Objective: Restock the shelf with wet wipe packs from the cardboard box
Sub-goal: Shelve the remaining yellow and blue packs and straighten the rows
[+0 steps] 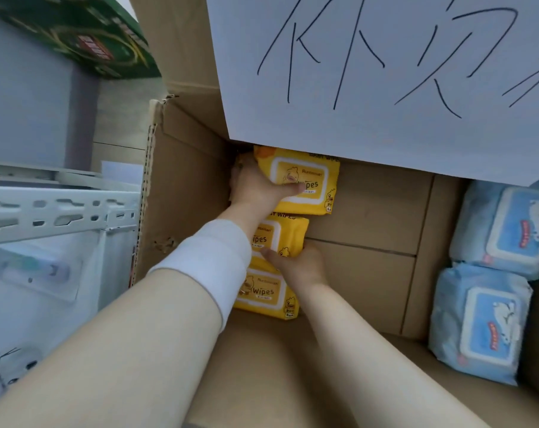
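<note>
Both forearms reach in from 6 o'clock into the cardboard box (370, 273), so we're at the grabbing stage. The left grip (252, 186) is clamped on the far yellow pack (305, 180) at about 12 o'clock, thumb across its lid and fingers curled round its left edge. The right grip (296, 264) holds the middle yellow pack (283, 233), thumb on top. The near yellow pack (265, 291) lies touching the middle one, with nobody holding it. Over at 3 o'clock a far blue pack (509, 223) and a near blue pack (481, 322) sit together by the box wall.

Count: three yellow and two blue, so five packs, all in the box. The white shelf (45, 211) at 9 o'clock shows no wipes I can make out, so I'd guess most of the restocking is left. A handwritten paper sign (370, 72) hides the far end of the box, so there could be more under there.
</note>
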A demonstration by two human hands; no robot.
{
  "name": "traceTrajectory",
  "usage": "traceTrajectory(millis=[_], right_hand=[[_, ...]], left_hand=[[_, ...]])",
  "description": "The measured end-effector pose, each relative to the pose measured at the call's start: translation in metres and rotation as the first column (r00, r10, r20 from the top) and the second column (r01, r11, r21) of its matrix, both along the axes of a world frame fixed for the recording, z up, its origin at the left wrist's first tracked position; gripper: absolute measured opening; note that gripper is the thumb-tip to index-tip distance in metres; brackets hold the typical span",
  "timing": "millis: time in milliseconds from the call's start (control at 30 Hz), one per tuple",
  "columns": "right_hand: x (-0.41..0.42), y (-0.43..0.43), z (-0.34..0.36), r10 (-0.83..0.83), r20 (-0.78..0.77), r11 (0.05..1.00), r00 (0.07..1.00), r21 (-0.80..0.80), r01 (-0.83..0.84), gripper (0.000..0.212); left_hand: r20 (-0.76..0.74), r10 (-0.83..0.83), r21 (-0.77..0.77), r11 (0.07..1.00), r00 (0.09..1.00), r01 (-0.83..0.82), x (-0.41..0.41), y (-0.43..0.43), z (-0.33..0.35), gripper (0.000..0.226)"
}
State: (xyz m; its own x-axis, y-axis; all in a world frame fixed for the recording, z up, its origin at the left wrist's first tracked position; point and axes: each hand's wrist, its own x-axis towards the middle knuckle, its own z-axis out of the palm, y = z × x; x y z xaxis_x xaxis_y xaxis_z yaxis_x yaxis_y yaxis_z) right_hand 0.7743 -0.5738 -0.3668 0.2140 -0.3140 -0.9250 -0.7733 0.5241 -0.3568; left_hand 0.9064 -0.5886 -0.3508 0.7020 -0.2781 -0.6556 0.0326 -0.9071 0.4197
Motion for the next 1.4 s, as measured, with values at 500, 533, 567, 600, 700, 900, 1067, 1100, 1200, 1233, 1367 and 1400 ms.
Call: traceTrajectory(millis=[500, 533, 567, 600, 700, 900, 1067, 1100, 1200, 1233, 1367, 1400], right_hand=[[-0.143, -0.036, 0.16, -0.209, 0.077, 0.976, 0.975, 0.074, 0.203, 0.031], [-0.151, -0.035, 0.174, -0.208, 0.095, 0.976, 0.973, 0.09, 0.2, 0.029], [-0.158, -0.036, 0.188, -0.199, 0.121, 0.976, 0.973, 0.109, 0.186, 0.029], [-0.163, -0.037, 0.201, -0.177, 0.154, 0.98, 0.972, 0.115, 0.161, 0.033], [-0.167, -0.039, 0.253, -0.032, 0.231, 0.997, 0.972, 0.07, 0.016, 0.068], [-0.149, -0.018, 0.391, 0.136, 0.494, 0.976, 0.859, 0.08, -0.201, 0.102], [-0.117, 0.032, 0.504, 0.342, 0.676, 0.877, 0.652, 0.021, -0.481, 0.101], [-0.109, 0.047, 0.525, 0.383, 0.704, 0.848, 0.598, -0.011, -0.53, 0.092], [-0.086, 0.097, 0.58, 0.429, 0.773, 0.776, 0.467, -0.051, -0.629, 0.037], [-0.077, 0.114, 0.593, 0.461, 0.786, 0.738, 0.411, -0.083, -0.669, 0.037], [-0.034, 0.203, 0.629, 0.551, 0.811, 0.621, 0.196, -0.242, -0.746, 0.094], [-0.024, 0.227, 0.635, 0.556, 0.815, 0.6, 0.162, -0.26, -0.756, 0.093]], left_hand=[[-0.156, 0.418, -0.257, 0.858, 0.895, -0.445, -0.057, 0.091, 0.164, 0.062], [-0.16, 0.433, -0.257, 0.849, 0.887, -0.461, -0.062, 0.1, 0.179, 0.06], [-0.165, 0.451, -0.264, 0.837, 0.877, -0.48, -0.068, 0.11, 0.194, 0.058], [-0.168, 0.468, -0.287, 0.819, 0.867, -0.498, -0.074, 0.119, 0.212, 0.058], [-0.148, 0.54, -0.389, 0.738, 0.828, -0.551, -0.095, 0.149, 0.279, 0.065], [-0.123, 0.689, -0.659, 0.481, 0.714, -0.578, -0.143, 0.224, 0.451, 0.034], [-0.03, 0.795, -0.848, 0.301, 0.606, -0.437, -0.173, 0.312, 0.585, 0.011], [-0.014, 0.813, -0.87, 0.278, 0.582, -0.409, -0.179, 0.332, 0.606, 0.014], [0.024, 0.89, -0.912, 0.206, 0.455, -0.354, -0.198, 0.398, 0.655, 0.012], [0.034, 0.913, -0.923, 0.184, 0.406, -0.338, -0.204, 0.421, 0.665, 0.009], [0.065, 0.981, -0.939, 0.123, 0.185, -0.322, -0.225, 0.521, 0.683, 0.006], [0.06, 0.989, -0.94, 0.101, 0.132, -0.327, -0.229, 0.546, 0.682, 0.005]])
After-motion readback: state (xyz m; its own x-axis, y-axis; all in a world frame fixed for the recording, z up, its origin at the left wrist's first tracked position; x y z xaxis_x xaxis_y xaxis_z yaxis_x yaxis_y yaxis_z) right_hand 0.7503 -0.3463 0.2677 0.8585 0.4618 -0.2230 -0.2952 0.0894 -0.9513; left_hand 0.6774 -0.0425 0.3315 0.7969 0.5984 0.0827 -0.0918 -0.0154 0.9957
